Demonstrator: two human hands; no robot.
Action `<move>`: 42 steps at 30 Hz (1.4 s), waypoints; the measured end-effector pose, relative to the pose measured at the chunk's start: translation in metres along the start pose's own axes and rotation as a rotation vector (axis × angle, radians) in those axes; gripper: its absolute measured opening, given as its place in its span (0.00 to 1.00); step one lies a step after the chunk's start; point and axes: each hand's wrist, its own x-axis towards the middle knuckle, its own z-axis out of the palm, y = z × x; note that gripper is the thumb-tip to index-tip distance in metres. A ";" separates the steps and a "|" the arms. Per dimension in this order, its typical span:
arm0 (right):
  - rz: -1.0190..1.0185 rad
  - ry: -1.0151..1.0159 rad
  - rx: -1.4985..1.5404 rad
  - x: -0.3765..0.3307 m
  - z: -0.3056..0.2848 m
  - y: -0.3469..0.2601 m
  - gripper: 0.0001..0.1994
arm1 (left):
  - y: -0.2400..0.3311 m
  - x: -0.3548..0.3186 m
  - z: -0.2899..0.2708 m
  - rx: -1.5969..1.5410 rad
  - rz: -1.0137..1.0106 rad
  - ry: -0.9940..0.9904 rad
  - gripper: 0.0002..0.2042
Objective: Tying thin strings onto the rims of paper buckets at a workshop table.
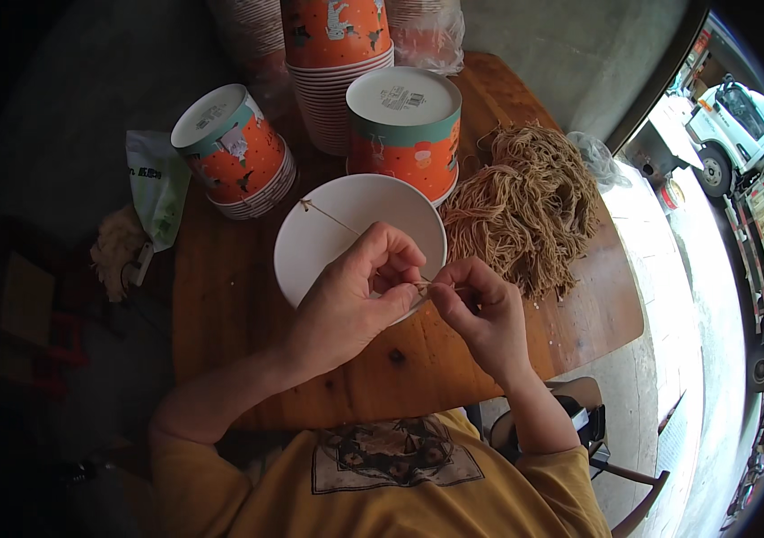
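A white paper bucket sits on the wooden table in front of me, its open mouth tilted toward me. Tan string is knotted at the bucket's far left rim and runs across the mouth toward my hands. At the near right rim, my left hand pinches the string between thumb and fingers. Close beside it, fingertips almost touching, my right hand pinches the string's end. The fingers partly hide the knot or loop between them.
Right of the bucket lies a heap of tan string. Behind stand upturned orange buckets, a smaller stack and a tall stack. A white-green plastic bag hangs at the table's left edge. Outside, right, is a truck.
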 end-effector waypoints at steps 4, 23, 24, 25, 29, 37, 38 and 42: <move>0.027 -0.007 0.074 0.001 0.001 0.001 0.05 | 0.002 0.002 -0.001 -0.066 -0.032 -0.026 0.09; 0.038 -0.040 0.101 0.002 0.001 -0.001 0.05 | 0.017 -0.010 -0.001 0.372 0.034 0.026 0.07; 0.038 -0.042 0.101 0.002 0.001 -0.002 0.05 | 0.014 -0.009 0.000 0.372 0.033 0.028 0.07; 0.032 -0.048 0.084 0.001 0.002 -0.003 0.05 | 0.007 -0.007 0.000 0.405 0.078 0.026 0.06; 0.024 -0.075 0.030 0.000 0.001 -0.004 0.05 | 0.004 -0.005 -0.001 0.435 0.122 0.017 0.03; 0.146 -0.262 0.213 0.008 -0.017 -0.012 0.05 | 0.011 0.008 -0.014 0.121 -0.175 -0.148 0.07; 0.170 -0.284 0.228 0.008 -0.019 -0.013 0.05 | 0.012 0.010 -0.015 0.052 -0.267 -0.190 0.08; 0.159 -0.270 0.225 0.009 -0.021 -0.013 0.05 | 0.012 0.015 -0.020 0.004 -0.312 -0.211 0.09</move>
